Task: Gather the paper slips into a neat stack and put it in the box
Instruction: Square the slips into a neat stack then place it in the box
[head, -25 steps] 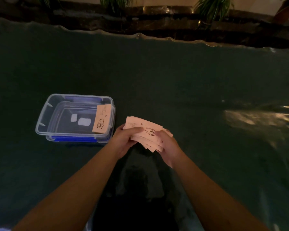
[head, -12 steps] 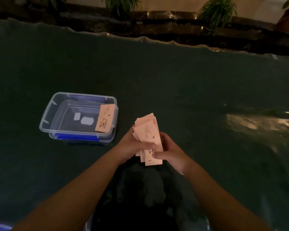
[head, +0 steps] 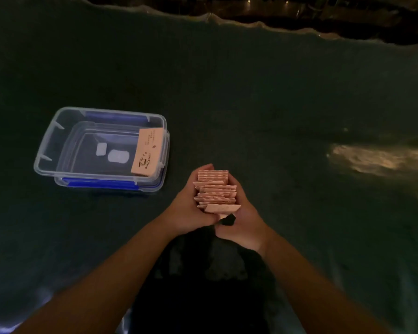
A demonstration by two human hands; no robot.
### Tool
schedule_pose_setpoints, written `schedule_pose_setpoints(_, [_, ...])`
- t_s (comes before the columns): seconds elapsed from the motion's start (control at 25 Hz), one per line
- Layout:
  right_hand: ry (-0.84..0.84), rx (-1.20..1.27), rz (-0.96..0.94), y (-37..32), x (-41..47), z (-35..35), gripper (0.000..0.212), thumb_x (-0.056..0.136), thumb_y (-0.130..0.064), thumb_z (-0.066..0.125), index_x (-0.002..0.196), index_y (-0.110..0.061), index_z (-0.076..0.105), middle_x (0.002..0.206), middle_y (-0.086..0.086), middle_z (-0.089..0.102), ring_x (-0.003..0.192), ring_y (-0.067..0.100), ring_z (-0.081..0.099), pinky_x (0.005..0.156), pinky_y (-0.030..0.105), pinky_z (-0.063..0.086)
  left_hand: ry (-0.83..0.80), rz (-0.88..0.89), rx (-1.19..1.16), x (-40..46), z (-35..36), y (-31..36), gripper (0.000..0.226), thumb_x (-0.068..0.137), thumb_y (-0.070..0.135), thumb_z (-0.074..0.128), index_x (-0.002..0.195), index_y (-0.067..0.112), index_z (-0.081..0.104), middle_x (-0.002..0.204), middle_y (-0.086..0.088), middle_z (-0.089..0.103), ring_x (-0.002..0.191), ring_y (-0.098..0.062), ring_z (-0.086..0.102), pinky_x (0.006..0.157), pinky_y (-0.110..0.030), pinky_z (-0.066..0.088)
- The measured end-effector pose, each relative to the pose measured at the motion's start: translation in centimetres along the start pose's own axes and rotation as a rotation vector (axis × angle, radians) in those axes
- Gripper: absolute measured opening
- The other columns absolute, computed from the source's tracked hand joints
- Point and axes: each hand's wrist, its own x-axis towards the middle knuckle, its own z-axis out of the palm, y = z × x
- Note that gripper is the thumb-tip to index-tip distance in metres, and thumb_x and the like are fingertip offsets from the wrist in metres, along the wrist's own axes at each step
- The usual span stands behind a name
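A bundle of pink paper slips (head: 216,190) stands on edge on the dark green table, its top edges uneven. My left hand (head: 187,206) presses its left side and my right hand (head: 245,219) presses its right side, so both hold the bundle between them. To the left sits a clear plastic box (head: 48,150) with blue clips. One pink slip (head: 145,153) with a printed cup logo leans against the box's right inner wall.
The dark green cloth (head: 275,104) covers the whole table, with a wrinkled far edge (head: 263,24) and a bright light reflection (head: 381,160) at the right. White labels show through the box floor. My dark shirt fills the near bottom centre.
The slips went from a loose flat fan in my hands to an upright bundle squeezed between both palms. The view has tilted downward; the box and its slip have not moved.
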Motion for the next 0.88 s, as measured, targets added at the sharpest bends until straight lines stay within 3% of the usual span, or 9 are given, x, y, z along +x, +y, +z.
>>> schedule_pose_setpoints(0.04, [0.0,0.058,-0.021,0.2,-0.1,0.5,0.121,0.074,0.003,0.082,0.171,-0.023,0.013,0.153,-0.011,0.061,0.138,0.001,0.06,0.103,0.014,0.051,0.001,0.003,-0.021,0.0,0.3,-0.6,0.123,0.067,0.0,0.093,0.162,0.023,0.018,0.132,0.022,0.065,0.121,0.006,0.064,0.098,-0.009,0.047])
schedule_pose_setpoints(0.12, [0.057,0.202,-0.089,-0.1,-0.3,1.7,0.126,0.073,-0.024,0.095,0.17,-0.014,0.015,0.164,0.009,0.049,0.147,0.017,0.055,0.114,0.028,0.05,0.007,0.002,-0.052,0.2,0.9,-1.3,0.132,0.068,-0.006,0.093,0.164,0.021,0.006,0.137,0.021,0.058,0.123,0.013,0.059,0.099,-0.006,0.044])
schedule_pose_setpoints(0.2, [0.165,0.288,-0.119,-1.0,-0.2,2.8,0.13,0.068,-0.055,0.095,0.166,-0.01,0.024,0.161,0.013,0.051,0.145,0.026,0.057,0.116,0.039,0.051,0.016,0.011,-0.056,0.5,1.3,-1.4,0.137,0.071,-0.008,0.091,0.163,0.025,-0.004,0.145,0.019,0.045,0.127,0.017,0.053,0.103,-0.004,0.041])
schedule_pose_setpoints(0.24, [0.227,0.302,-0.151,-1.5,0.0,3.2,0.121,0.071,-0.058,0.093,0.163,-0.011,0.03,0.156,0.009,0.057,0.14,0.027,0.061,0.113,0.041,0.053,0.018,0.024,-0.05,0.6,1.4,-1.4,0.139,0.072,-0.009,0.091,0.163,0.026,-0.007,0.147,0.02,0.041,0.128,0.019,0.05,0.104,-0.004,0.039])
schedule_pose_setpoints(0.4, [0.479,0.295,-0.22,-3.0,0.7,4.5,0.059,0.09,-0.046,0.072,0.143,-0.026,0.056,0.126,-0.016,0.076,0.115,0.01,0.075,0.088,0.025,0.062,0.08,0.109,0.004,0.5,1.7,-1.6,0.144,0.069,-0.006,0.093,0.163,0.02,-0.012,0.158,0.01,0.033,0.135,0.018,0.044,0.105,-0.005,0.039])
schedule_pose_setpoints(0.48, [0.574,0.288,-0.159,-3.4,1.1,5.1,0.054,0.088,-0.054,0.072,0.136,-0.03,0.064,0.123,-0.005,0.078,0.107,0.011,0.079,0.081,0.025,0.064,0.079,0.139,0.027,0.4,1.9,-1.8,0.147,0.067,-0.001,0.096,0.164,0.02,-0.011,0.161,0.011,0.029,0.138,0.013,0.045,0.106,-0.007,0.04])
schedule_pose_setpoints(0.56, [0.621,0.239,-0.123,-3.3,1.5,5.3,0.046,0.092,-0.048,0.075,0.134,-0.03,0.066,0.122,0.001,0.078,0.103,0.012,0.08,0.08,0.028,0.066,0.058,0.152,0.042,0.4,1.9,-2.2,0.148,0.066,0.0,0.097,0.165,0.018,-0.011,0.159,0.02,0.028,0.138,0.011,0.047,0.106,-0.007,0.04])
schedule_pose_setpoints(0.68, [0.605,0.254,-0.081,-3.0,1.5,5.3,0.036,0.102,-0.026,0.072,0.137,-0.027,0.065,0.127,0.001,0.077,0.105,0.011,0.08,0.083,0.025,0.065,0.034,0.156,0.062,0.3,1.9,-2.7,0.15,0.067,0.007,0.098,0.165,0.021,-0.015,0.157,0.027,0.026,0.14,0.013,0.043,0.107,-0.005,0.035])
schedule_pose_setpoints(0.88, [0.6,0.332,-0.025,-3.2,1.3,5.2,0.036,0.105,-0.03,0.067,0.141,-0.027,0.065,0.125,0.001,0.079,0.104,0.012,0.081,0.08,0.024,0.065,0.05,0.154,0.062,0.0,1.9,-2.2,0.15,0.07,0.026,0.096,0.164,0.023,-0.02,0.161,0.027,0.02,0.151,0.009,0.03,0.114,-0.005,0.028])
